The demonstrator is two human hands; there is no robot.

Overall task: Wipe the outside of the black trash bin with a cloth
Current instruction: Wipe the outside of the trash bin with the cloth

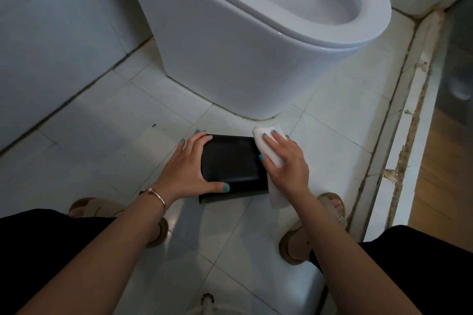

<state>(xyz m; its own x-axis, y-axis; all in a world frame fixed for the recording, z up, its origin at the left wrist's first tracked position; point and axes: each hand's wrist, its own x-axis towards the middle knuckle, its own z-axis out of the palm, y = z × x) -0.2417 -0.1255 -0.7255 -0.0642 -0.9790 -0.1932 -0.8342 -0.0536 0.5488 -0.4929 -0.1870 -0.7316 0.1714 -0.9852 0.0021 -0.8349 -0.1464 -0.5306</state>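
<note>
A small black trash bin stands on the white tiled floor in front of the toilet, seen from above with its flat lid facing me. My left hand grips its left side, fingers over the far corner and thumb along the near edge. My right hand presses a white cloth flat against the bin's right side. The cloth's lower end hangs down below my wrist near the floor. The bin's right wall is hidden behind cloth and hand.
A white toilet with its seat open stands just behind the bin. A tiled wall rises on the left. A raised, stained threshold runs along the right. My sandalled feet flank the bin, with a floor drain below.
</note>
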